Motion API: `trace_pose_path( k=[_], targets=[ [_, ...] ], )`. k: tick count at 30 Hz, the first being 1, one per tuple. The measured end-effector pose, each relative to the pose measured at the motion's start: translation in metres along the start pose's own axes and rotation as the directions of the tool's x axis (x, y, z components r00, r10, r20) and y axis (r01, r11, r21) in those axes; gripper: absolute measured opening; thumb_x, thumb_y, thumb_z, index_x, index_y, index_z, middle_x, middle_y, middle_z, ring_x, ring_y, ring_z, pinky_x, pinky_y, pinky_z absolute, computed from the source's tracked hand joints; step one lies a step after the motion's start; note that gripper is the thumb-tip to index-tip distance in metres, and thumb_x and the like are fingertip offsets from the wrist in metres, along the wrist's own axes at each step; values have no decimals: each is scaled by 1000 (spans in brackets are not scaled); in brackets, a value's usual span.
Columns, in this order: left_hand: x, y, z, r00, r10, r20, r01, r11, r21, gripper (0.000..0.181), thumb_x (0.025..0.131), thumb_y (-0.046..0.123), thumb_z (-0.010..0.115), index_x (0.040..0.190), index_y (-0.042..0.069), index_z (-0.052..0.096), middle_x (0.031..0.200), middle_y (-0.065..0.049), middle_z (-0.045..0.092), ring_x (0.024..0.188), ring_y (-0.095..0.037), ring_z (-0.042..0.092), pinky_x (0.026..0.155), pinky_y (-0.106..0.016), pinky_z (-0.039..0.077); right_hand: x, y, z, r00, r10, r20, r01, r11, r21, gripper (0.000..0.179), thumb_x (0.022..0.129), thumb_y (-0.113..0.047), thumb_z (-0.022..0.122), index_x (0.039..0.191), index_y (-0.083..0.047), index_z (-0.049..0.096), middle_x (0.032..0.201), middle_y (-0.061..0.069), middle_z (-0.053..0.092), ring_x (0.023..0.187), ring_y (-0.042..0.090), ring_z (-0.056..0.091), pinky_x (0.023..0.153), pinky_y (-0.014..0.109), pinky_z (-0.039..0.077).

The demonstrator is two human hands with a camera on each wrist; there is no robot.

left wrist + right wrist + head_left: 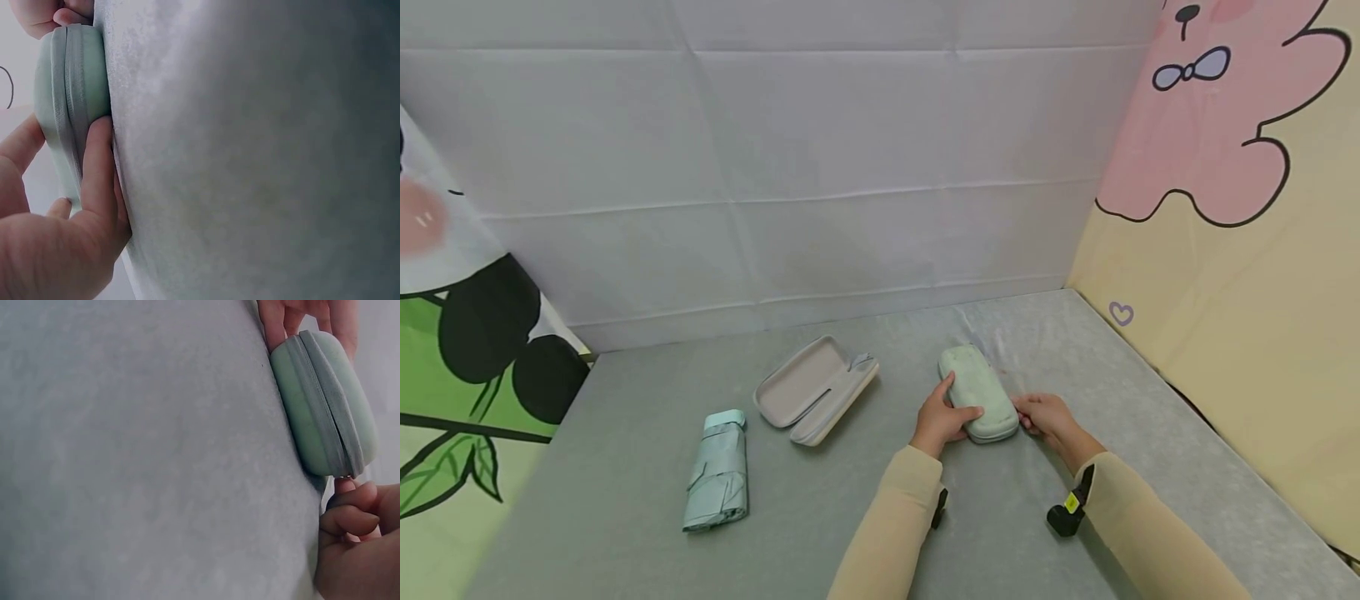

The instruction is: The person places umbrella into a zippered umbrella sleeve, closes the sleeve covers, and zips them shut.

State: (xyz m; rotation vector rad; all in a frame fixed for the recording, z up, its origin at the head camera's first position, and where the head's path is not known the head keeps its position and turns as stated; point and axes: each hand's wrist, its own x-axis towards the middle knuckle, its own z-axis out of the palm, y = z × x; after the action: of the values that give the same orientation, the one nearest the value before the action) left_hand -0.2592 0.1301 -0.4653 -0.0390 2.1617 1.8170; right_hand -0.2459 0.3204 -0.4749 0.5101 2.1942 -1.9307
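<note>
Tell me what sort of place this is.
Probably an indoor booth screened off for recording, though I can't be certain: a creased pale sheet hangs behind the grey table, and cartoon panels flank it on both sides.

No lettering can be read; the yellow label (1072, 502) on the black device (1063, 522) is too small.
</note>
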Motion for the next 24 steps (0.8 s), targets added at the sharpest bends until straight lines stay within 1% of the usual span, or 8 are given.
trace_pose_path(
  k=[3, 5, 9, 14, 18, 24],
  targets=[
    [0, 0, 0, 1000, 0, -4, 0, 1000, 0, 80, 75, 15, 80, 143, 25, 39, 126, -17, 49, 93, -28, 60, 64, -36, 55, 0, 1, -1, 1000, 8, 2, -8, 1000, 5, 22, 98, -11, 49, 104, 8, 58, 59, -3, 51, 49, 5, 43, 46, 19, 36],
    [0, 0, 0, 1000, -1, -5, 1, 1000, 0, 80, 75, 15, 80, 143, 25, 39, 130, -18, 47, 95, -29, 60, 64, -36, 55, 0, 2, -1, 1000, 13, 0, -13, 1000, 4, 21, 98, -11, 50, 103, 7, 59, 59, -3, 52, 49, 5, 43, 46, 19, 36],
    [1, -1, 0, 1000, -2, -6, 2, 1000, 4, 80, 75, 15, 80, 143, 25, 39, 131, -18, 46, 95, -28, 60, 64, -36, 55, 0, 3, -2, 1000, 23, -7, -23, 1000, -1, 22, 97, -13, 51, 103, 6, 58, 60, -2, 52, 50, 5, 44, 47, 19, 37],
    [0, 0, 0, 1000, -5, -5, 5, 1000, 5, 80, 75, 15, 80, 143, 26, 39, 131, -18, 46, 95, -28, 60, 64, -36, 55, -2, 5, -2, 1000, 25, -12, -25, 1000, 5, 25, 97, -14, 51, 108, 7, 58, 61, -3, 53, 51, 4, 45, 48, 18, 38],
    [0, -1, 0, 1000, -2, -4, 2, 1000, 7, 80, 75, 15, 79, 143, 26, 39, 131, -18, 46, 95, -28, 61, 64, -36, 55, -4, 6, -2, 1000, 21, -9, -21, 1000, 12, 23, 97, -13, 52, 106, 6, 60, 62, -4, 54, 51, 4, 45, 48, 17, 39],
    [0, -1, 0, 1000, 4, -1, -4, 1000, 10, 80, 75, 16, 79, 144, 26, 39, 127, -17, 48, 93, -26, 61, 64, -35, 54, -9, 7, -3, 1000, 2, -6, -2, 1000, -3, 20, 97, -13, 51, 101, 5, 61, 62, -3, 54, 51, 4, 44, 46, 18, 36]
  ],
)
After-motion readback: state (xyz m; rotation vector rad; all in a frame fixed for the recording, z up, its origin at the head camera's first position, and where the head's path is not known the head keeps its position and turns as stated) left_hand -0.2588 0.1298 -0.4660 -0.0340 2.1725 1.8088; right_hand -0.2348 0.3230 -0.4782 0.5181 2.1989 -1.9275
